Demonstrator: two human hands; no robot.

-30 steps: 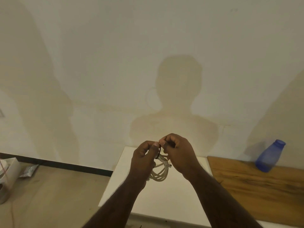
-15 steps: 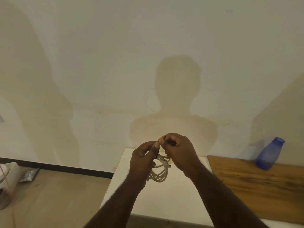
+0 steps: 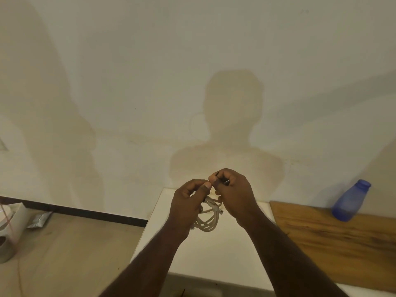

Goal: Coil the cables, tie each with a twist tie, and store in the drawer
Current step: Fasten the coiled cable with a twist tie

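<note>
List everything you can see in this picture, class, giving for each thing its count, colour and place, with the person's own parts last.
coiled cable: one, off-white, held above the white table between the two hands
twist tie: one, dark, pinched at the top of the coil in the right hand's grip
white table: one, white, centre, against the wall
wooden board: one, brown, right of the white table
bottle: one, blue, translucent, on the wooden board by the wall
foil packet: one, silver, on the floor at left
white box: one, white, at the left edge on the floor; partly cut off
left hand: one, holds the coil
right hand: one, pinches the tie
</note>
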